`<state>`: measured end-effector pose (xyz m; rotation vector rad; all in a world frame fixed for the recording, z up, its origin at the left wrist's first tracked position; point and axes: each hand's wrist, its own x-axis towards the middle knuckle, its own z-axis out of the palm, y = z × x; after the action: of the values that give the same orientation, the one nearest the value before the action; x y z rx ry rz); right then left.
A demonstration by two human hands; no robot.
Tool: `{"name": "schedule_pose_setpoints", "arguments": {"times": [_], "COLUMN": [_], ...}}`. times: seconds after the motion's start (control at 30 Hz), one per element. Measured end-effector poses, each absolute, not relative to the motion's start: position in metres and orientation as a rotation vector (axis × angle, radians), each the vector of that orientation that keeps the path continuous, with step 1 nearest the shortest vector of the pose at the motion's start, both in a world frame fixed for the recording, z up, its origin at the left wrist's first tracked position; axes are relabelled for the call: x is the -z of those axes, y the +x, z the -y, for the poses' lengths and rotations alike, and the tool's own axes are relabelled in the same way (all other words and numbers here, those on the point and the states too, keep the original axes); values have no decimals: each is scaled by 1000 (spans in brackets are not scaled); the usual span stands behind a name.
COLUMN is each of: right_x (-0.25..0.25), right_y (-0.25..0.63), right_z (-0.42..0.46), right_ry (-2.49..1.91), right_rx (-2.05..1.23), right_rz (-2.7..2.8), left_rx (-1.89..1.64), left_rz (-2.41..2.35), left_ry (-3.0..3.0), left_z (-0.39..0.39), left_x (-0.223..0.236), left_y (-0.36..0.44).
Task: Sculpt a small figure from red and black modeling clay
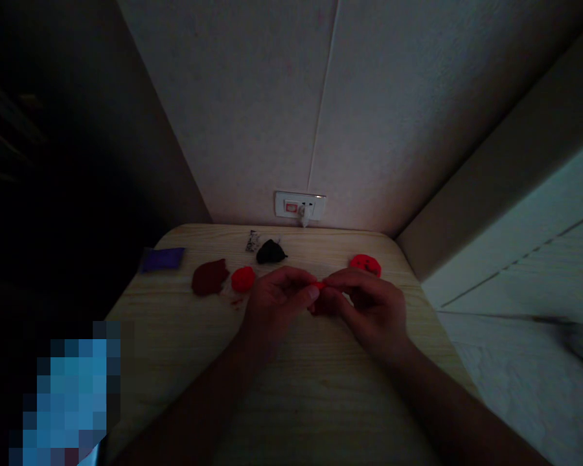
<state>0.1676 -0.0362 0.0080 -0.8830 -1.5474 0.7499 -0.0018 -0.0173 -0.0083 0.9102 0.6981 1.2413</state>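
Note:
Between my two hands is a small piece of bright red modelling clay (319, 285). My left hand (276, 299) pinches its left side between thumb and fingers. On the other side my right hand (372, 304) grips it with the fingertips. Just below the fingers a darker red lump (318, 309) shows in part on the table. Left of my left hand lie a round bright red lump (243, 279) and a flattened dark red piece of clay (210, 277). Beyond my right hand sits a red piece with dents (366, 264), partly covered by the hand.
A black lump of clay (271, 251) and a speckled wrapper (252, 241) lie at the back of the wooden table (291, 401). A purple packet (163, 259) is near the left edge. A wall socket (300, 206) with a plug is behind. A pixelated bright area (72, 395) shows lower left.

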Motion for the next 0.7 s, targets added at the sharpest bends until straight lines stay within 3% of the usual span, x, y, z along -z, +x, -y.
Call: {"name": "schedule_pose_setpoints", "arguments": {"times": [0.3, 0.7], "right_x": [-8, -10], "right_y": [164, 164], "right_z": [38, 37], "right_ry": [-880, -833], "right_rx": [-1095, -1128], "right_rz": [1321, 1349], "left_rx": [-1260, -1251], "left_rz": [-710, -745], "left_ry": [928, 1013], "left_z": [18, 19], "left_x": [7, 5], "left_y": [-2, -3]}}
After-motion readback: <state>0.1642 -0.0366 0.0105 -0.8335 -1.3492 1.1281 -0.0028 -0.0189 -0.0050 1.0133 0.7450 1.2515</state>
